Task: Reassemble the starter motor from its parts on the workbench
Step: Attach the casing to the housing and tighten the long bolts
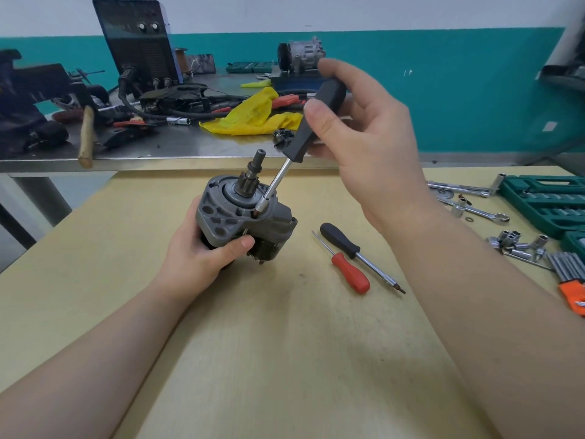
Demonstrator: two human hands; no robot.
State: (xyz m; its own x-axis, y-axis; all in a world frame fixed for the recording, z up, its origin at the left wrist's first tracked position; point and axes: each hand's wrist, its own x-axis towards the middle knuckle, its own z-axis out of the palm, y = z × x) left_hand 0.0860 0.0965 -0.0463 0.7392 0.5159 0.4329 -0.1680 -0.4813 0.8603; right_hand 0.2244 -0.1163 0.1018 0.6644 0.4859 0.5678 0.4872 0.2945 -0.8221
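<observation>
- Wooden workbench (285,359): starter motor (245,217) stands near the middle, pinion up, left hand (202,251) wrapped round the body.
- Right hand (364,122) grips the black-handled nut driver (311,122), socket on a housing bolt.
- Risk, I reckon: the driver's leaning, so it could slip off or cross-thread, and the one-handed hold could let the motor twist.

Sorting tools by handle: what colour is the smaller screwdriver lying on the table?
Red handle, on the small screwdriver, seen in the head view.
</observation>
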